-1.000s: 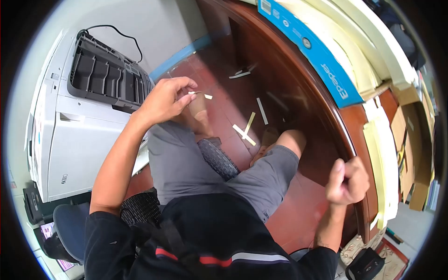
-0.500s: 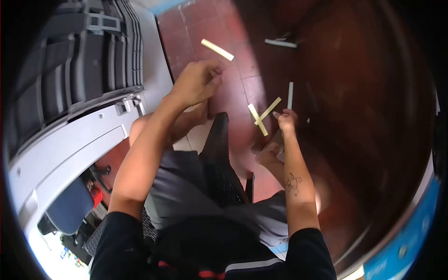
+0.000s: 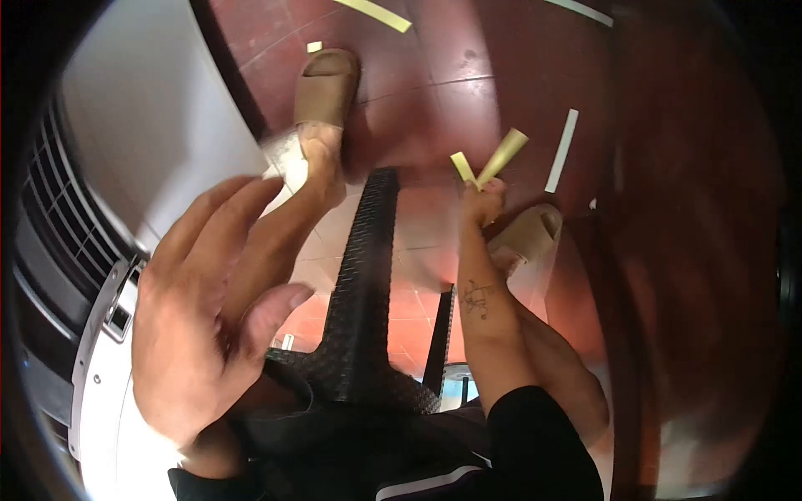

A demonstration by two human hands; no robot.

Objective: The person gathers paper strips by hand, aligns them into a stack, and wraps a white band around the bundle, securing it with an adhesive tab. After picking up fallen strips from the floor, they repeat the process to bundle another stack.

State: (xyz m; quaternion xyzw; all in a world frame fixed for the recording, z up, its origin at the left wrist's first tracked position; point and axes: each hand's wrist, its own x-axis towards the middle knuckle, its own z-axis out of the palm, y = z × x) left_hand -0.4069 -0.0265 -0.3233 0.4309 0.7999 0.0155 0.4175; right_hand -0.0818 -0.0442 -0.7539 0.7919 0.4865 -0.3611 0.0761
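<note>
My right hand (image 3: 486, 203) reaches down close to the floor with its fingers closed around the lower end of a flat pale yellow strip (image 3: 505, 155), which is smeared by motion. A second yellow strip (image 3: 461, 165) meets it at the fingers in a V shape; its lower end is hidden by the hand. My left hand (image 3: 205, 309) is raised near the camera at the left, fingers stretched out and thumb apart, holding nothing. To the right of the strips lies a whitish strip (image 3: 562, 150) on the floor.
Another yellow strip (image 3: 376, 15) and a pale strip (image 3: 582, 12) lie farther off on the red tiles. A small yellow piece (image 3: 314, 47) is by my tan slipper (image 3: 324, 93). A black woven-textured frame (image 3: 359, 267) stands between my legs; dark brown furniture (image 3: 693, 250) fills the right.
My left hand has drawn back toward the camera and opened. The right hand has closed on a yellow strip from the crossed pair. The view has tilted down.
</note>
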